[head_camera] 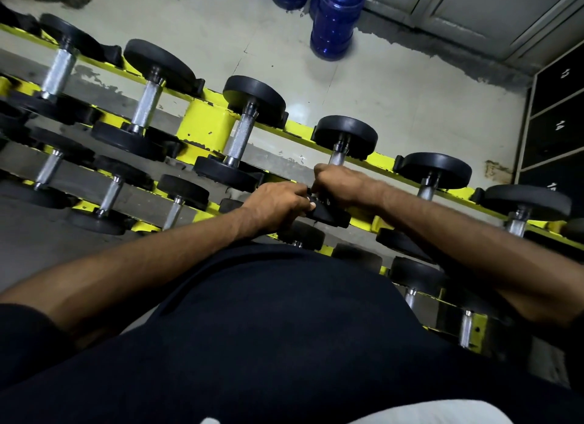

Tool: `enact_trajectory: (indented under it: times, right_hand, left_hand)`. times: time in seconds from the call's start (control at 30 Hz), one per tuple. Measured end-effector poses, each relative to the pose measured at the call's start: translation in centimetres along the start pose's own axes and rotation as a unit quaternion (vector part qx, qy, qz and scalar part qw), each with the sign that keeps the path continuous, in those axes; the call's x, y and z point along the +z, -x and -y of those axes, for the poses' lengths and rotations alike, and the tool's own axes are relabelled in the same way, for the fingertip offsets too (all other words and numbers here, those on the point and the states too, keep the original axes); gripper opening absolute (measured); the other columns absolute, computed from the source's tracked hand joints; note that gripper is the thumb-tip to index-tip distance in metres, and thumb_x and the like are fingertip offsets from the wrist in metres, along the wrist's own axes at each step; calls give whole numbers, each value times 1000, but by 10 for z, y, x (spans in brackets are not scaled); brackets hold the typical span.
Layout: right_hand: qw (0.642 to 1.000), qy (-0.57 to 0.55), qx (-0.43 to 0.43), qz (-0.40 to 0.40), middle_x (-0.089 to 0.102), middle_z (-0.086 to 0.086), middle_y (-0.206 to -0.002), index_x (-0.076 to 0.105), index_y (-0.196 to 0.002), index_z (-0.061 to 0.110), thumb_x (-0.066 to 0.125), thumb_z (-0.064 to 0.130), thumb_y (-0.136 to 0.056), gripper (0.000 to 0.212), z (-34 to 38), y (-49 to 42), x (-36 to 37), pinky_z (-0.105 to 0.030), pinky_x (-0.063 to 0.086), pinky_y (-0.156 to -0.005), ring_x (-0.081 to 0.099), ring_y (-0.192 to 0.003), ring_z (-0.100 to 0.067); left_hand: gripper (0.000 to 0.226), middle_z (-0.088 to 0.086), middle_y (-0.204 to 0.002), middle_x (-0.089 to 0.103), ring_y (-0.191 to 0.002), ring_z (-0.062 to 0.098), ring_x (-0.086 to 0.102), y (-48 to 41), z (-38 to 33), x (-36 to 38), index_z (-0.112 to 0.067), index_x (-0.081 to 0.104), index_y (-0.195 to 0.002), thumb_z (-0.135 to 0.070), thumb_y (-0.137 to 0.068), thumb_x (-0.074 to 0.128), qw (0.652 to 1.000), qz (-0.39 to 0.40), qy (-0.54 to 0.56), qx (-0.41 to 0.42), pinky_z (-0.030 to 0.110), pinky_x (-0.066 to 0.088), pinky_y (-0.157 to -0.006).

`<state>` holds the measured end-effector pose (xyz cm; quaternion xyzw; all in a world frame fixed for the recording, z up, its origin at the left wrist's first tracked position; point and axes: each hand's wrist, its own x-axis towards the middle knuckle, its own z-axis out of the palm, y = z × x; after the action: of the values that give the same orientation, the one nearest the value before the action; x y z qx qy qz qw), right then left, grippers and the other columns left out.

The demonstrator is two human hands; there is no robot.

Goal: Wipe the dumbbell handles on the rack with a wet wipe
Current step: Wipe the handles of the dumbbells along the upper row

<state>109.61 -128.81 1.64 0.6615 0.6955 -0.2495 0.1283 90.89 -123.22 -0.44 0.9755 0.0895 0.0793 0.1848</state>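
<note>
A yellow rack (205, 123) holds rows of black-headed dumbbells with steel handles. My right hand (344, 183) is wrapped in a fist round the handle (337, 158) of one upper-row dumbbell, whose far head (346, 134) shows above my knuckles. My left hand (278, 202) is beside it, with its fingers curled over that dumbbell's near black head (331, 218). I see no wet wipe; anything inside my right fist is hidden. Neighbouring bare handles are at left (240, 139) and at right (426, 191).
Lower rows of smaller dumbbells (109, 199) run under my arms. Blue water jugs (335, 22) stand on the tiled floor beyond the rack. Dark numbered lockers (556, 120) stand at the right. My dark shirt fills the lower part of the view.
</note>
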Motion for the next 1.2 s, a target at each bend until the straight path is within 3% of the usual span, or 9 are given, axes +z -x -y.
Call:
enact_trajectory:
  times: [0.17, 0.33, 0.53, 0.6, 0.73, 0.87, 0.97, 1.13, 1.2]
  right_hand:
    - [992, 104, 61, -48, 57, -10, -113, 68, -108, 8, 63, 15, -92, 18, -7, -16, -19, -35, 45, -64, 61, -100, -34]
    - [985, 161, 0, 60, 57, -2, -89, 66, -96, 13, 61, 21, -93, 10, 22, -21, -18, -33, 49, -65, 61, -84, -25]
    - [978, -5, 130, -164, 68, -9, -97, 74, -94, 13, 67, 17, -84, 13, -19, -4, -8, -38, 55, -70, 65, -90, -34]
    - [934, -158, 203, -248, 68, -6, -81, 70, -80, 15, 70, 22, -83, 7, -23, 11, 16, -34, 51, -62, 64, -75, -26]
    - [835, -394, 284, -260, 65, 2, -73, 65, -79, 17, 82, 17, -76, 17, -8, 27, 52, -28, 48, -58, 60, -66, -13]
    - [647, -582, 369, -328, 72, -4, -81, 69, -85, 19, 79, 7, -79, 17, -23, 6, 51, -35, 61, -65, 72, -73, -23]
    - [570, -631, 399, -344, 73, -6, -80, 73, -72, 16, 76, 4, -82, 16, -29, -8, 54, -32, 59, -65, 67, -65, -18]
    - [641, -649, 374, -168, 70, -8, -74, 75, -71, 6, 69, -10, -79, 18, -26, 21, 61, -29, 55, -53, 62, -59, -16]
    - [649, -640, 378, -160, 68, -9, -66, 72, -66, 6, 64, -14, -80, 25, -28, 18, 57, -26, 48, -44, 58, -49, -16]
  left_hand:
    - [7, 1, -83, 60, -74, 23, 62, 1, 0, 3, -21, 75, -96, -24, -91, 72, 1000, -20, 4, -3, 23, 30, -54]
    - [8, 0, -88, 65, -79, 23, 65, 1, 3, 7, -23, 75, -97, -24, -91, 72, 1000, -24, 11, -3, 28, 43, -53]
    - [12, 2, -88, 61, -79, 23, 62, 1, 2, 7, -23, 73, -104, -26, -93, 69, 1000, -22, 18, -5, 28, 45, -55]
    - [14, 2, -89, 61, -78, 22, 61, 1, 2, 6, -22, 73, -105, -26, -93, 69, 1000, -18, 20, -2, 27, 44, -56]
    - [11, 1, -84, 60, -73, 21, 61, -1, 4, 5, -20, 74, -98, -22, -88, 76, 1000, -11, 21, 1, 23, 33, -57]
    - [9, 1, -86, 59, -74, 21, 60, -1, 5, 7, -20, 73, -97, -22, -88, 75, 1000, -7, 30, -5, 25, 39, -56]
    - [10, 2, -88, 61, -76, 23, 61, 0, 6, 7, -20, 74, -98, -26, -93, 68, 999, -8, 34, -11, 31, 47, -55]
    - [11, 1, -85, 62, -76, 23, 63, -2, 7, 4, -19, 76, -97, -27, -92, 69, 1000, -10, 26, 3, 29, 44, -57]
    - [9, 1, -85, 63, -76, 23, 64, -2, 6, 3, -19, 76, -96, -25, -91, 71, 1000, -10, 28, 5, 30, 47, -57]
